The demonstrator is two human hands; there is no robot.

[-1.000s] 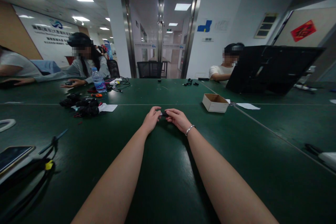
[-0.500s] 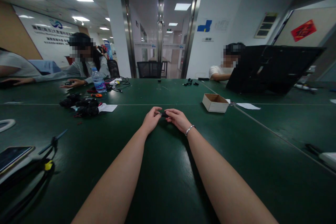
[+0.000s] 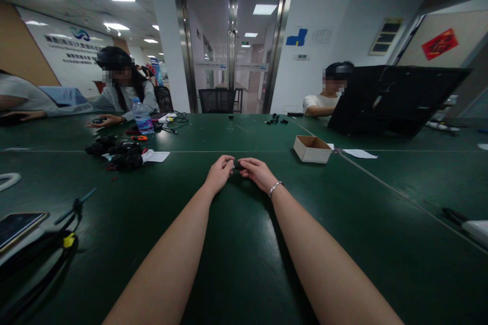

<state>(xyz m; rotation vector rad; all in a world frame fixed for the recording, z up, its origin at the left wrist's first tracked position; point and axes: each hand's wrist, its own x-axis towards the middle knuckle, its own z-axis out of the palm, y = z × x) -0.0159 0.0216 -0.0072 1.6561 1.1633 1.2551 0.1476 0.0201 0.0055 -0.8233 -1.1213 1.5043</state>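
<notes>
Both my arms stretch forward over the dark green table (image 3: pixel 244 264). My left hand (image 3: pixel 219 172) and my right hand (image 3: pixel 259 172) meet at the middle of the table, fingertips pinched on a small black part (image 3: pixel 238 165) between them. The part is mostly hidden by my fingers. A thin bracelet (image 3: pixel 275 188) circles my right wrist.
An open cardboard box (image 3: pixel 311 149) sits right of my hands. A pile of black parts (image 3: pixel 118 155) and a water bottle (image 3: pixel 142 117) lie at the left. A phone (image 3: pixel 17 227) and cables are near left. A black laptop (image 3: pixel 392 99) stands right. People sit across the table.
</notes>
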